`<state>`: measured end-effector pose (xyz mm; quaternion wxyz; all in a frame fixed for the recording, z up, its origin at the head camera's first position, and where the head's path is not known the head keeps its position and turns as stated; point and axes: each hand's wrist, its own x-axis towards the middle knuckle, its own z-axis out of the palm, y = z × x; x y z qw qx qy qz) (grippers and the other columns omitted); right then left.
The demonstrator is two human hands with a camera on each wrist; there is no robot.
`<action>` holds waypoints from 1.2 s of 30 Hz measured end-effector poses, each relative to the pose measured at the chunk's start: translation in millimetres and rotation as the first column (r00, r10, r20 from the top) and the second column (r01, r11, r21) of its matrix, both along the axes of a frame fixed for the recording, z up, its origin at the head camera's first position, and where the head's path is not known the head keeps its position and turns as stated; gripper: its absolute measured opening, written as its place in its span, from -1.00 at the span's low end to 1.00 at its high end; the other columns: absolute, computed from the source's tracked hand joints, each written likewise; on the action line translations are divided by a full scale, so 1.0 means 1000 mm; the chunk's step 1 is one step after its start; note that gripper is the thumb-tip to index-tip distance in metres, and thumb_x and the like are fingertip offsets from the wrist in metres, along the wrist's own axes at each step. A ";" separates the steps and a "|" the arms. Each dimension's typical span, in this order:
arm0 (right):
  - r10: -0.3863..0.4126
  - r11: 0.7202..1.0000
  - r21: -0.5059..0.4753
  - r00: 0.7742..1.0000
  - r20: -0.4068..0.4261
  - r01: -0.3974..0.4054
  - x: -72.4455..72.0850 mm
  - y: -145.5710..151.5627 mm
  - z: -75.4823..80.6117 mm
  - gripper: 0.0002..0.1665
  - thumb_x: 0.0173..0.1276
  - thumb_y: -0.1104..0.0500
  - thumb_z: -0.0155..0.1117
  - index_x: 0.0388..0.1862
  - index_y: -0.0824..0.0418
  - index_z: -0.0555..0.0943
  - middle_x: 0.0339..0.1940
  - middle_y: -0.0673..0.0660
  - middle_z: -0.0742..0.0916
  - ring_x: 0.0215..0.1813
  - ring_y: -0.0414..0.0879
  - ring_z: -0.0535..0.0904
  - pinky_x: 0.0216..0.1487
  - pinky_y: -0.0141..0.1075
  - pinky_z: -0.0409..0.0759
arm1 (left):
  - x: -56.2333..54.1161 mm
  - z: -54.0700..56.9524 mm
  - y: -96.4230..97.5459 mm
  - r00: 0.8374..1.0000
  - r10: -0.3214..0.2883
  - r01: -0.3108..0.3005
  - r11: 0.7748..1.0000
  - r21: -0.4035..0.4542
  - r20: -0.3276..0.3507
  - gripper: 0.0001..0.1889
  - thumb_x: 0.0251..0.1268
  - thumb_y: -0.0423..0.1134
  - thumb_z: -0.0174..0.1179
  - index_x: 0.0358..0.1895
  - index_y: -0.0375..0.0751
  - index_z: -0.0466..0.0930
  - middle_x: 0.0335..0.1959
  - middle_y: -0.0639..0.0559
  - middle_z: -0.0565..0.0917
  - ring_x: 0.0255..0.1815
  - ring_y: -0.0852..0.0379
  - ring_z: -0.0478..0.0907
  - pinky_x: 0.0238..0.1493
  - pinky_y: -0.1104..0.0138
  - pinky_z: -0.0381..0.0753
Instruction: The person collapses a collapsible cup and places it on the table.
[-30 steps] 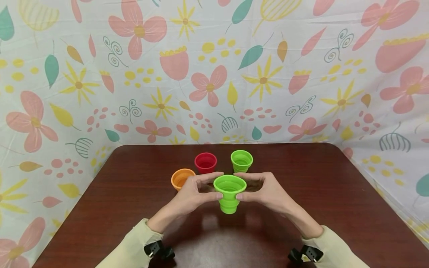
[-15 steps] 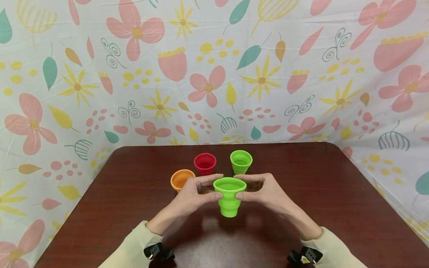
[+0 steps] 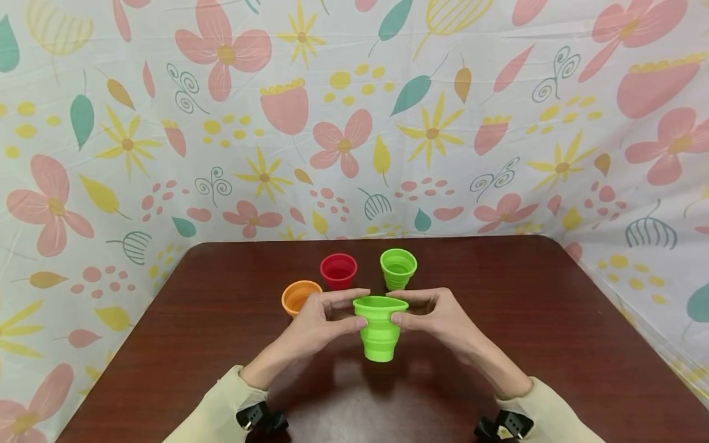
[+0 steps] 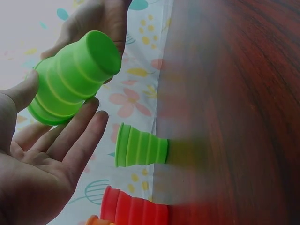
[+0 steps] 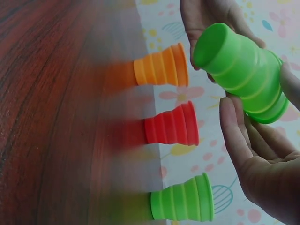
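Note:
A light green collapsible cup [image 3: 380, 332] with stepped rings is held above the table between both hands, its base down and its top tilted away from the head camera. My left hand [image 3: 324, 317] pinches its left side, thumb in front and fingers behind near the rim. On the right side my right hand [image 3: 437, 317] grips it the same way. Both wrist views show the cup's flat base and ringed wall, as in the left wrist view of the cup [image 4: 77, 75]. Past the hands stands a second green cup [image 3: 398, 268].
A red cup [image 3: 338, 271] stands at the back, left of the second green cup. Nearer on the left is an orange cup [image 3: 299, 296], partly covered by my left hand. The dark wooden table [image 3: 532, 295] ends at a flower-patterned cloth [image 3: 354, 92].
The held cup has sunk slightly, and its top has tipped away from the head camera, so less of its inside shows. Both hands keep their hold; the standing cups stay put.

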<state>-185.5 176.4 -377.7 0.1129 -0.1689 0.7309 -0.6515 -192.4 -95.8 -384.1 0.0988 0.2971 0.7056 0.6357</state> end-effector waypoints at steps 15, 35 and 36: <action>0.040 0.996 -0.081 0.998 0.056 -0.035 0.001 -0.001 -0.002 -0.45 0.48 0.19 0.42 0.27 0.57 0.59 -0.07 0.29 0.82 -0.15 0.08 0.82 0.05 -0.02 0.78 | 0.001 -0.001 0.003 0.998 0.016 -0.016 1.000 -0.008 -0.059 -0.59 0.42 -0.31 0.38 0.31 -0.21 0.69 0.09 0.04 0.79 0.12 -0.06 0.71 0.09 0.20 0.74; 0.062 0.995 -0.092 0.990 0.128 -0.050 -0.001 -0.002 -0.004 -0.48 0.63 0.04 0.24 0.08 0.56 0.68 -0.24 0.20 0.81 -0.29 -0.03 0.79 -0.09 -0.11 0.81 | 0.001 -0.001 0.009 0.995 0.086 -0.084 0.996 0.030 -0.057 -0.65 0.39 -0.39 0.37 0.21 -0.31 0.74 0.00 -0.09 0.81 -0.09 0.02 0.77 -0.03 0.21 0.79; 0.065 0.994 -0.094 0.989 0.135 -0.053 -0.001 -0.003 -0.003 -0.47 0.64 0.03 0.22 0.07 0.56 0.69 -0.24 0.20 0.81 -0.29 -0.03 0.79 -0.10 -0.10 0.81 | 0.000 -0.001 0.010 0.994 0.094 -0.093 0.995 0.030 -0.053 -0.65 0.40 -0.38 0.36 0.21 -0.32 0.73 0.01 -0.10 0.81 -0.10 0.04 0.77 -0.03 0.21 0.79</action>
